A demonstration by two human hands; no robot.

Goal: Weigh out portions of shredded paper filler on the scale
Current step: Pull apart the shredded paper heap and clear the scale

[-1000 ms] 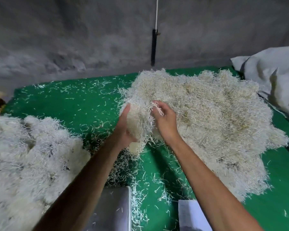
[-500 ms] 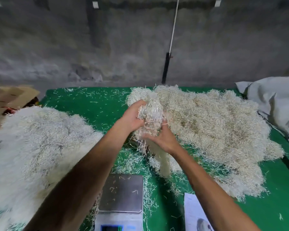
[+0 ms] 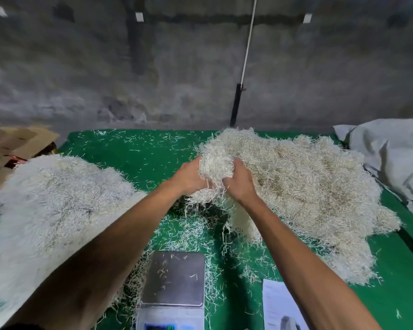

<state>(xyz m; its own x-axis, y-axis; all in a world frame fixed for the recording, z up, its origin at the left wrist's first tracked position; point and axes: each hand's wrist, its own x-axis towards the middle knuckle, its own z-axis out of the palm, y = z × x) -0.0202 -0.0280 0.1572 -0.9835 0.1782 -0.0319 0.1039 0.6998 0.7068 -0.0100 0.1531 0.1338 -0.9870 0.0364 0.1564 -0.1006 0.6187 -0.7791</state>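
Presently I log: left hand (image 3: 188, 177) and right hand (image 3: 240, 184) both clenched on one clump of shredded paper (image 3: 216, 163), held above the counter (image 3: 141, 153), beyond the scale (image 3: 174, 279). Cream pile (image 3: 308, 186) lies right of the scale, white pile (image 3: 50, 206) left; scale platform carries only stray strands.
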